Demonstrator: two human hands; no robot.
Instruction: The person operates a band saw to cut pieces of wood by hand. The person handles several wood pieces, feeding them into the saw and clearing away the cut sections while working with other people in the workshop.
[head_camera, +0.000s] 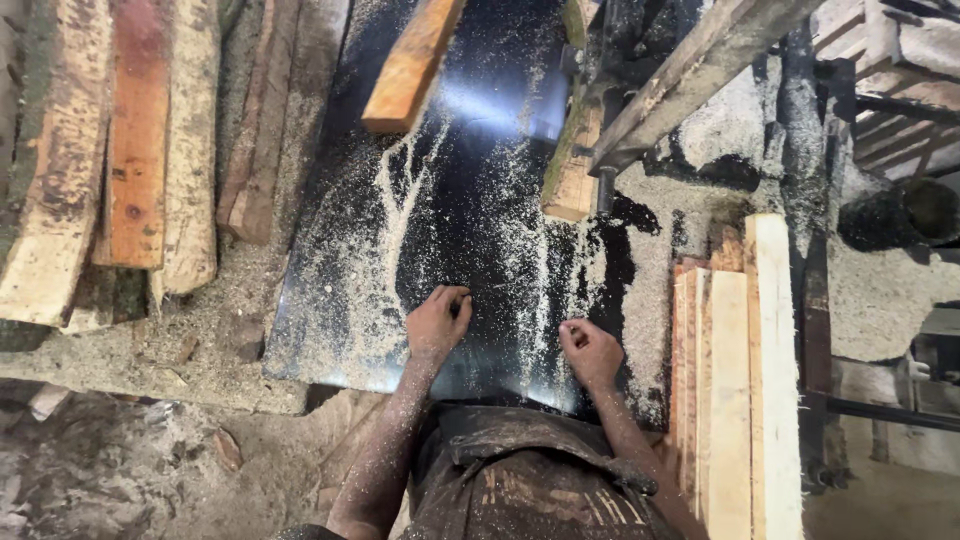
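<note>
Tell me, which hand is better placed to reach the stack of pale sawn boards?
Probably the right hand: it rests on the dusty black table nearest the pale sawn boards. The left hand sits further away.

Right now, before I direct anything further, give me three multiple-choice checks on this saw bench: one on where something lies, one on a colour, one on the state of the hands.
1. Where is the stack of pale sawn boards?
A. Right of the right hand
B. Left of the left hand
C. On the middle of the table

2. What colour is the table top under the sawdust?
A. White
B. Black
C. Red

3. How are the left hand and right hand?
A. Both lifting a plank
B. Resting on the table, fingers curled, holding no board
C. Out of view

Answers: 1 A, the boards stand at the table's right edge. 2 B, dark glossy surface shows through. 3 B, both hands lie on the sheet.
</note>
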